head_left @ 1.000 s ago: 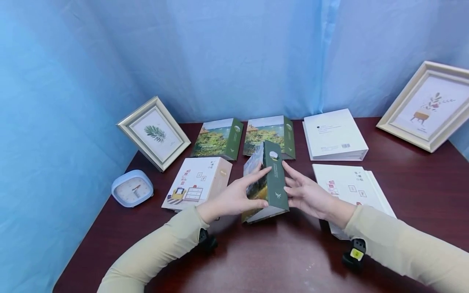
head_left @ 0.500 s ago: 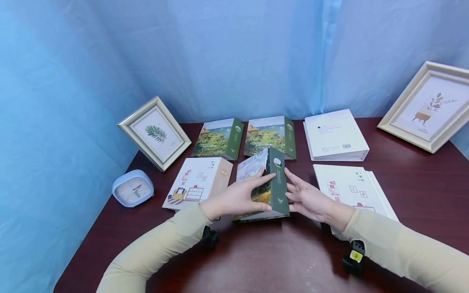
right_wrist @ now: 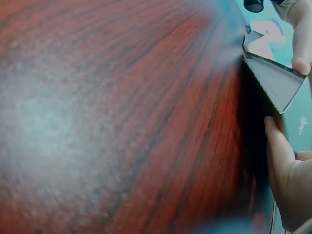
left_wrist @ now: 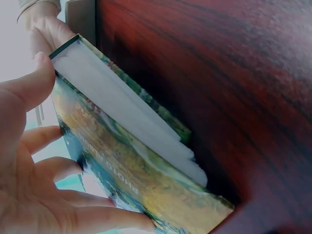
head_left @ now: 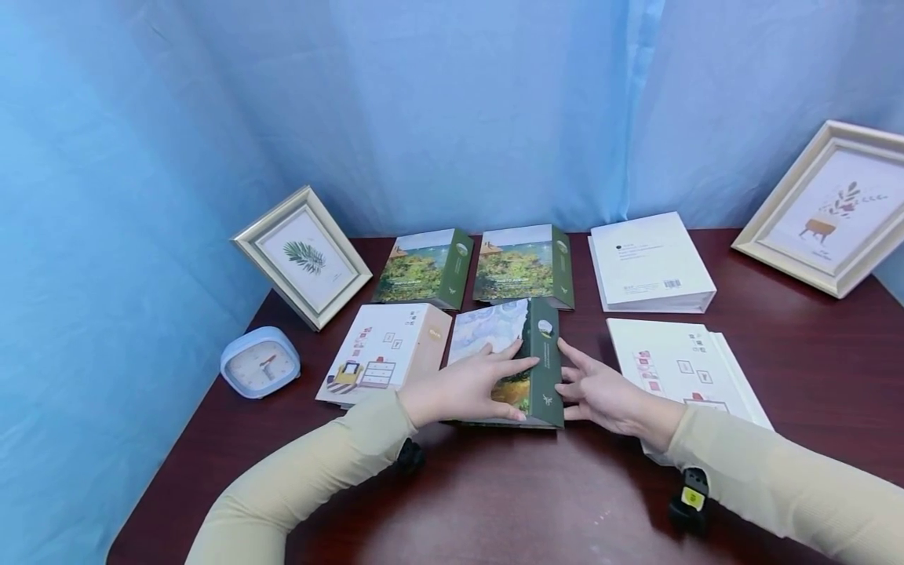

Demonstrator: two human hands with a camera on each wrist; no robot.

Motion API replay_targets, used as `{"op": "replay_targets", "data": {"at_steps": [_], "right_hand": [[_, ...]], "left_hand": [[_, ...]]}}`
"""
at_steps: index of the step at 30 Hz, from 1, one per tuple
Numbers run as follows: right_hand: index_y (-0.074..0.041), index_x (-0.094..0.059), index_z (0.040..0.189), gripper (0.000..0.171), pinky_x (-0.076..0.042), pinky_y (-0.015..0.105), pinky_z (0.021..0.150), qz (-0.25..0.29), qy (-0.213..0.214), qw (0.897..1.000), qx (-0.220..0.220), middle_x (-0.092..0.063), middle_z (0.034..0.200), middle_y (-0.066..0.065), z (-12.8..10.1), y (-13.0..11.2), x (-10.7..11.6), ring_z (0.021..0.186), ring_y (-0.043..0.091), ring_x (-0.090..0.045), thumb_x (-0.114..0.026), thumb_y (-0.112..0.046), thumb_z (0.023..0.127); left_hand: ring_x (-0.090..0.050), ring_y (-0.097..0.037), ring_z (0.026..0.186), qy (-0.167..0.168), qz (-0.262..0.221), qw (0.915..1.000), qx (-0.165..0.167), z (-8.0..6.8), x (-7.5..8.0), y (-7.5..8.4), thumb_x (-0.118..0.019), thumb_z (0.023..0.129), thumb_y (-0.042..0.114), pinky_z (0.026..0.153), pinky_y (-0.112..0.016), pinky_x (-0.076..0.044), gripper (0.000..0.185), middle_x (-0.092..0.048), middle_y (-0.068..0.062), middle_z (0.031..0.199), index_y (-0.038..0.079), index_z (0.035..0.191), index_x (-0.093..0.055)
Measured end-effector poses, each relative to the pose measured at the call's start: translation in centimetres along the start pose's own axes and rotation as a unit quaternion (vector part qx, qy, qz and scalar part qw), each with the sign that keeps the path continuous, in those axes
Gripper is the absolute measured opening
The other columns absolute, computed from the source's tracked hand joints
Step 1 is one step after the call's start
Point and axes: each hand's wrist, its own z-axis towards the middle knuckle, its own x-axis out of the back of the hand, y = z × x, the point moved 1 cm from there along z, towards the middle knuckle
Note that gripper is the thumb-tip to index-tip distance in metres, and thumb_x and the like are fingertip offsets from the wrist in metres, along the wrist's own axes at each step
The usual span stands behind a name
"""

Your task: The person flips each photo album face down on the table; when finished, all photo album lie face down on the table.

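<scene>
The green-spined photo album (head_left: 510, 362) lies nearly flat on the dark wood-grain table (head_left: 537, 502), directly ahead of the person and between both hands. Its long axis runs away from the body, with the spine on the right side. The left hand (head_left: 469, 384) rests spread on the painted landscape cover, fingers fairly straight and the thumb at the near edge; the left wrist view shows the white page block (left_wrist: 131, 119) and the glossy cover under those fingers. The right hand (head_left: 600, 388) lies open against the matte green spine, fingertips touching it — neither hand curls round the album. Both are equally near, one to each side.

Just beside it on the left lies a cream album (head_left: 381, 353) with furniture drawings; on the right, a white album (head_left: 681, 365) — stiff, boxy shapes like the first. Two matching landscape albums (head_left: 480, 267) lie just behind.
</scene>
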Motion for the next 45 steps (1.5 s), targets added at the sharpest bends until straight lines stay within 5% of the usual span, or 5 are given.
{"op": "replay_targets", "data": {"at_steps": [17, 28, 35, 41, 45], "right_hand": [[-0.005, 0.022, 0.148, 0.080, -0.045, 0.053, 0.096, -0.028, 0.031, 0.999, -0.024, -0.027, 0.141, 0.039, -0.6, 0.0, 0.6, 0.113, 0.024, -0.056, -0.040, 0.003, 0.097], [0.000, 0.014, 0.149, 0.081, -0.044, 0.054, 0.097, -0.061, 0.048, 0.996, -0.038, -0.024, 0.140, 0.043, -1.5, -1.4, 0.7, 0.129, 0.050, -0.036, -0.047, -0.002, 0.096], [-0.001, 0.013, 0.150, 0.082, -0.046, 0.051, 0.096, -0.056, 0.045, 0.997, -0.029, -0.015, 0.143, 0.043, -2.2, -2.3, 1.3, 0.114, 0.031, -0.054, -0.048, -0.001, 0.095], [-0.002, 0.012, 0.150, 0.080, -0.048, 0.047, 0.096, -0.074, 0.053, 0.996, -0.012, -0.015, 0.145, 0.040, -2.6, -3.3, 1.9, 0.108, 0.019, -0.057, -0.047, -0.006, 0.097], [-0.001, 0.011, 0.150, 0.079, -0.048, 0.047, 0.095, -0.086, 0.058, 0.995, -0.011, -0.016, 0.145, 0.039, -3.0, -3.5, 2.5, 0.108, 0.016, -0.057, -0.048, -0.008, 0.098]], "left_hand": [[-0.022, -0.047, 0.139, -0.024, 0.052, 0.9984, 0.006, 0.3, -0.8, 0.5, -0.062, 0.089, 0.042, 0.110, -0.047, -0.033, 0.068, -0.019, -0.006, 0.158, 0.028, 0.149, -0.032], [-0.021, -0.044, 0.141, -0.029, 0.064, 0.9974, 0.014, 0.3, -1.0, 0.6, -0.058, 0.091, 0.045, 0.112, -0.047, -0.030, 0.066, -0.018, -0.006, 0.158, 0.030, 0.149, -0.031], [-0.024, -0.042, 0.140, -0.033, 0.066, 0.9971, 0.018, 0.2, -1.0, 0.7, -0.055, 0.094, 0.043, 0.111, -0.048, -0.031, 0.057, -0.024, -0.007, 0.157, 0.026, 0.146, -0.039], [-0.036, -0.024, 0.138, -0.010, 0.081, 0.9965, -0.014, 0.7, -0.8, 0.5, -0.055, 0.096, 0.038, 0.116, -0.038, -0.023, 0.052, -0.040, -0.010, 0.149, 0.015, 0.141, -0.047], [-0.047, -0.019, 0.130, 0.007, 0.065, 0.9977, -0.021, 0.9, -0.4, 0.5, -0.054, 0.096, 0.036, 0.111, -0.031, -0.033, 0.050, -0.049, -0.009, 0.141, 0.011, 0.139, -0.049]]}}
